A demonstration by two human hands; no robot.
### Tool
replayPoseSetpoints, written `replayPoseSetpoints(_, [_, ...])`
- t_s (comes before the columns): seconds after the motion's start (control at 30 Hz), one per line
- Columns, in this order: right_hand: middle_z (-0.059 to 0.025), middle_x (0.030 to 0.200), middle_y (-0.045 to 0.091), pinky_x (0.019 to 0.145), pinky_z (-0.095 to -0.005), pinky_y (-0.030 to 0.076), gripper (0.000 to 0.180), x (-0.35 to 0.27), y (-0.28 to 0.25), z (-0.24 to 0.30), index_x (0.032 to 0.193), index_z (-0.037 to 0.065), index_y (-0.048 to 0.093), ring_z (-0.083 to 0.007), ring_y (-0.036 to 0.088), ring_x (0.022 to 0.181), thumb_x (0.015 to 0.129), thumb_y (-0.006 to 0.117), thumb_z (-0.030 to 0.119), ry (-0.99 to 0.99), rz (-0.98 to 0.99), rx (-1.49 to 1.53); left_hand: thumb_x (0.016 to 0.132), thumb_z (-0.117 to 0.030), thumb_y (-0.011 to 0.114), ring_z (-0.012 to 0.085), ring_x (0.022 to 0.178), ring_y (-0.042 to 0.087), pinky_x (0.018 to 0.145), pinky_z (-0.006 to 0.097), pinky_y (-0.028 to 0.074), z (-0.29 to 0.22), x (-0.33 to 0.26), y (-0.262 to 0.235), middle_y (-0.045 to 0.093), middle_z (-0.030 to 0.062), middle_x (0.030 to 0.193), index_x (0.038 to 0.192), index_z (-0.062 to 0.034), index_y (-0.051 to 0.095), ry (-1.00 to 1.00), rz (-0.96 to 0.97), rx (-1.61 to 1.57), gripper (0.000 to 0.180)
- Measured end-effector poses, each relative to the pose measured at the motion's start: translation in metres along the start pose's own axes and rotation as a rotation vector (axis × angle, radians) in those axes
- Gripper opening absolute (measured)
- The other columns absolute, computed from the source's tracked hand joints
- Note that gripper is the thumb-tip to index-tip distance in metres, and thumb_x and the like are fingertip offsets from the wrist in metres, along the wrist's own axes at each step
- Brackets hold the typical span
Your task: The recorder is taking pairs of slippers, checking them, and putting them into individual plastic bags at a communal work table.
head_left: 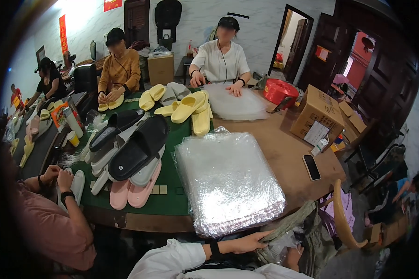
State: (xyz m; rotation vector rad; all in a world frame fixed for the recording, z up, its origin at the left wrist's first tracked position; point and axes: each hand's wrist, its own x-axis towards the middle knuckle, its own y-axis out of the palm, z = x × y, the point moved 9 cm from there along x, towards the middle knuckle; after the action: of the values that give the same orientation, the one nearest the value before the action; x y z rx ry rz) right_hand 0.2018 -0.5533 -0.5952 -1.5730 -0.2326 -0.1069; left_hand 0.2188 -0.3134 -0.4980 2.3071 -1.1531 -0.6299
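At the lower edge, my left hand [249, 242] grips the rim of a grey-green woven sack [318, 237] just in front of the table. Clear plastic [280, 246] shows in the sack's mouth. My right hand [293, 258] reaches into the sack beside that plastic, and its fingers are hidden. Right above my hands, a thick stack of clear plastic bags [230, 181] lies on the table, its near edge close to my left wrist.
Black, grey, pink and yellow slippers [137, 149] are piled left of the bags. Across the table, a person in white touches plastic sheets [237, 104]. A red roll [280, 92], cardboard box [317, 116] and phone [311, 167] lie right; a wooden chair [342, 218] stands beside the sack.
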Motion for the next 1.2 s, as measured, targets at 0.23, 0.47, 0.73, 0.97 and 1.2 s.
replayPoseSetpoints(0.23, [-0.0141, 0.080, 0.056, 0.082, -0.0451, 0.037, 0.023, 0.017, 0.023, -0.065, 0.077, 0.002, 0.060, -0.0313, 0.050, 0.085, 0.080, 0.051, 0.022, 0.166, -0.185, -0.343, 0.096, -0.004, 0.044, 0.0127, 0.116, 0.042, 0.093, 0.027, 0.043, -0.003, -0.010, 0.011, 0.033, 0.0051, 0.141, 0.150, -0.0172, 0.007, -0.090, 0.079, -0.007, 0.067])
replayPoseSetpoints(0.47, [-0.0059, 0.093, 0.062, 0.069, -0.0397, 0.048, 0.020, 0.010, 0.098, -0.100, 0.088, 0.010, 0.067, -0.0267, 0.057, 0.094, 0.081, 0.051, 0.020, 0.376, 0.095, -0.351, 0.097, -0.008, 0.045, 0.0113, 0.110, 0.046, 0.085, 0.025, 0.047, 0.002, -0.010, 0.005, 0.037, 0.0036, 0.137, 0.150, -0.0168, 0.009, -0.075, 0.095, 0.071, 0.066])
replayPoseSetpoints(0.73, [-0.0080, 0.107, 0.058, 0.082, -0.0459, 0.043, 0.027, 0.024, 0.089, -0.132, 0.104, 0.009, 0.062, -0.0278, 0.054, 0.101, 0.087, 0.046, 0.022, 0.497, 0.292, -0.362, 0.095, -0.009, 0.048, 0.0100, 0.103, 0.048, 0.078, 0.024, 0.047, 0.001, -0.009, 0.004, 0.042, 0.0024, 0.132, 0.150, -0.0181, 0.010, -0.063, 0.126, 0.081, 0.068])
replayPoseSetpoints(0.97, [-0.0074, 0.124, 0.051, 0.083, -0.0508, 0.045, 0.034, 0.035, 0.039, -0.090, 0.111, 0.012, 0.059, -0.0303, 0.048, 0.113, 0.082, 0.055, 0.029, 0.520, 0.492, -0.264, 0.094, -0.011, 0.053, 0.0108, 0.101, 0.049, 0.078, 0.024, 0.048, -0.008, -0.016, -0.001, 0.042, 0.0043, 0.131, 0.150, -0.0164, 0.010, -0.067, 0.082, 0.113, 0.071])
replayPoseSetpoints(1.2, [-0.0182, 0.091, 0.065, 0.073, -0.0416, 0.050, 0.050, 0.052, -0.032, 0.063, 0.102, 0.003, 0.066, -0.0358, 0.064, 0.082, 0.076, 0.067, 0.046, -0.042, 0.312, 0.242, 0.094, -0.010, 0.053, 0.0117, 0.106, 0.047, 0.081, 0.025, 0.048, -0.009, -0.013, 0.002, 0.041, 0.0051, 0.133, 0.150, -0.0136, 0.011, -0.057, 0.103, 0.184, 0.070])
